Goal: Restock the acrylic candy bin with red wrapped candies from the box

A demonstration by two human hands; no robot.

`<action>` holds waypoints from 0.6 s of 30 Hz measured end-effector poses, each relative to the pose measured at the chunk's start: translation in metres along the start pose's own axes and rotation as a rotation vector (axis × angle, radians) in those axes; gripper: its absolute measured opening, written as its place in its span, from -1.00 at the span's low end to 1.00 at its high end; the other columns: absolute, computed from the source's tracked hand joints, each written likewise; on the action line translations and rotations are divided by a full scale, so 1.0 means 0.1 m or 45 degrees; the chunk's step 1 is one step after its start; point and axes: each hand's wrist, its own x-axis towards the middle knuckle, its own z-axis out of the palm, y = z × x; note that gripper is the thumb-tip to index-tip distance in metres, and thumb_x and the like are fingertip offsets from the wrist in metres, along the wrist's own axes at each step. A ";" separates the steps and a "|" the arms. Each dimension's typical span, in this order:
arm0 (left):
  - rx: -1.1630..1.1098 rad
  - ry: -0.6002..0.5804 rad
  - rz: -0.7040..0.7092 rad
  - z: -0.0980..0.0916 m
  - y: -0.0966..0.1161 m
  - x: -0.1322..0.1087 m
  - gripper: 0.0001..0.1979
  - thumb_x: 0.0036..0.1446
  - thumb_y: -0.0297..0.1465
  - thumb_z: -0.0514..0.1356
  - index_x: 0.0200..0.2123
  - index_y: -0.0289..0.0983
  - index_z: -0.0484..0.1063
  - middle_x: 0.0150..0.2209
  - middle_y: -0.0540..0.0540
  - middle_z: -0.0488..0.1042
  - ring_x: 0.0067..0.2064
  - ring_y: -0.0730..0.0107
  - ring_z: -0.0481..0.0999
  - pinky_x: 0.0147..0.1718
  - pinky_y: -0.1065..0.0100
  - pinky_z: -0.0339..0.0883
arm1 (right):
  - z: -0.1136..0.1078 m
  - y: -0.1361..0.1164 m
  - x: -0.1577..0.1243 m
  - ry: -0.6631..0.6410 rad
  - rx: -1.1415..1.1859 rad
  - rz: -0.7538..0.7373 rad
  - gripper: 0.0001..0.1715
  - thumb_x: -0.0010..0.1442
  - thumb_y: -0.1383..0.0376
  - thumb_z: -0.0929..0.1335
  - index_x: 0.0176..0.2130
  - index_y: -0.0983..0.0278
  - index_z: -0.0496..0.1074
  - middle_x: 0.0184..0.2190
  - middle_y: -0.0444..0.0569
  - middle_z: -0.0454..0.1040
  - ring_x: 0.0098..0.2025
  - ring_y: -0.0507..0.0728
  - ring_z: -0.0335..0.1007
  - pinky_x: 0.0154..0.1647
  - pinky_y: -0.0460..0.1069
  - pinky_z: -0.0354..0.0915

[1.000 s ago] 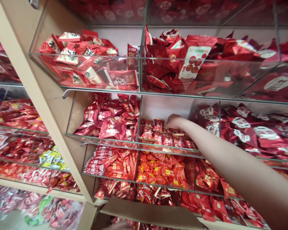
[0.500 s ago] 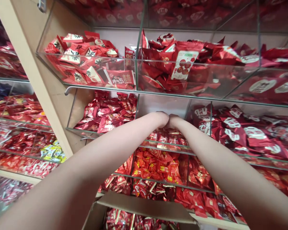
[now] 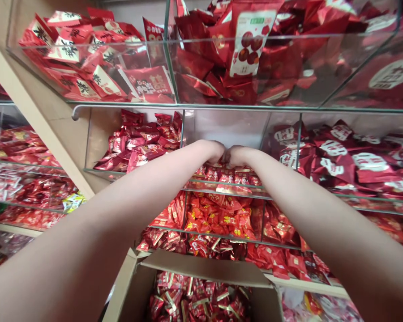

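Observation:
Both my arms reach forward into a clear-walled shelf bin holding small red wrapped candies (image 3: 226, 179). My left hand (image 3: 215, 151) is down among the candies with its fingers curled and mostly hidden. Close beside it, my right hand (image 3: 235, 156) is bent at the wrist, its fingers curled down onto the candies. What either hand has in its fingers does not show. Below my arms stands an open cardboard box (image 3: 204, 267), with many red-and-gold wrapped candies (image 3: 198, 297) inside.
Overhead, a clear shelf front (image 3: 272, 96) holds large red packets (image 3: 246, 44). Neighbouring bins hold red candies (image 3: 147, 136) to the left and dark red packets (image 3: 336, 156) to the right. A wooden upright (image 3: 50, 120) runs along the left. More candy rows (image 3: 221, 219) lie lower down.
The view has shifted closer and the shelves sit higher in it. My hands, pressed together before, are now slightly apart and lower in the bin. More of the cardboard box shows.

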 end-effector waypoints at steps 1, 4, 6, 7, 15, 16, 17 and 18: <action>0.031 -0.011 0.006 0.00 0.00 0.01 -0.50 -0.28 -0.50 0.29 -0.14 -0.41 0.43 -0.12 -0.27 0.48 -0.16 0.08 0.44 -0.16 0.33 0.26 | -0.01 -0.01 -0.02 -0.027 -0.036 -0.010 -0.72 -0.15 0.40 0.42 -0.32 0.39 0.49 -0.42 0.02 0.51 -0.36 0.16 0.44 -0.37 -0.05 0.30; 0.104 -0.034 -0.005 0.01 0.02 0.03 -0.45 -0.27 -0.43 0.31 -0.09 -0.39 0.41 -0.10 -0.26 0.47 -0.14 0.08 0.44 -0.15 0.34 0.26 | -0.01 -0.01 -0.01 -0.083 -0.103 -0.003 -0.69 -0.10 0.36 0.41 -0.26 0.39 0.48 -0.36 0.03 0.52 -0.34 0.16 0.45 -0.37 -0.06 0.31; 0.137 -0.045 -0.033 0.02 0.04 0.04 -0.43 -0.29 -0.40 0.32 -0.09 -0.39 0.40 -0.11 -0.26 0.48 -0.15 0.10 0.45 -0.17 0.35 0.27 | 0.00 -0.01 0.02 -0.104 -0.120 0.016 -0.67 -0.08 0.34 0.40 -0.23 0.38 0.47 -0.33 0.02 0.52 -0.35 0.13 0.45 -0.39 -0.07 0.31; 0.149 -0.047 -0.047 0.02 0.05 0.03 -0.42 -0.29 -0.39 0.33 -0.09 -0.39 0.39 -0.11 -0.27 0.48 -0.15 0.11 0.45 -0.17 0.36 0.28 | 0.01 -0.01 0.04 -0.113 -0.121 0.027 -0.66 -0.07 0.33 0.40 -0.22 0.37 0.46 -0.33 0.02 0.52 -0.37 0.11 0.45 -0.41 -0.09 0.31; 0.120 -0.026 -0.029 0.00 0.04 0.01 -0.45 -0.28 -0.39 0.33 -0.11 -0.38 0.41 -0.12 -0.27 0.49 -0.15 0.09 0.45 -0.16 0.33 0.28 | 0.02 0.00 0.04 -0.046 -0.199 -0.024 -0.74 -0.09 0.31 0.41 -0.31 0.36 0.49 -0.37 0.02 0.52 -0.34 0.12 0.45 -0.29 -0.08 0.29; 0.096 -0.022 -0.023 0.00 0.02 0.02 -0.46 -0.29 -0.40 0.33 -0.12 -0.38 0.42 -0.13 -0.27 0.49 -0.15 0.08 0.45 -0.15 0.31 0.28 | 0.02 0.00 0.04 -0.028 -0.207 -0.040 -0.74 -0.11 0.31 0.42 -0.33 0.37 0.49 -0.38 0.03 0.52 -0.32 0.14 0.44 -0.26 -0.07 0.29; 0.066 -0.015 -0.019 0.00 0.01 0.03 -0.46 -0.31 -0.41 0.34 -0.14 -0.39 0.44 -0.14 -0.27 0.50 -0.15 0.06 0.45 -0.14 0.30 0.27 | 0.02 0.00 0.05 -0.007 -0.211 -0.052 -0.73 -0.13 0.31 0.43 -0.34 0.38 0.50 -0.39 0.04 0.52 -0.31 0.16 0.44 -0.25 -0.05 0.29; 0.021 0.002 -0.016 0.00 0.00 0.04 -0.48 -0.33 -0.42 0.35 -0.17 -0.39 0.46 -0.16 -0.27 0.51 -0.16 0.04 0.45 -0.13 0.28 0.27 | 0.02 0.00 0.05 0.020 -0.208 -0.067 -0.72 -0.15 0.31 0.44 -0.36 0.39 0.50 -0.41 0.06 0.52 -0.31 0.18 0.44 -0.25 -0.04 0.29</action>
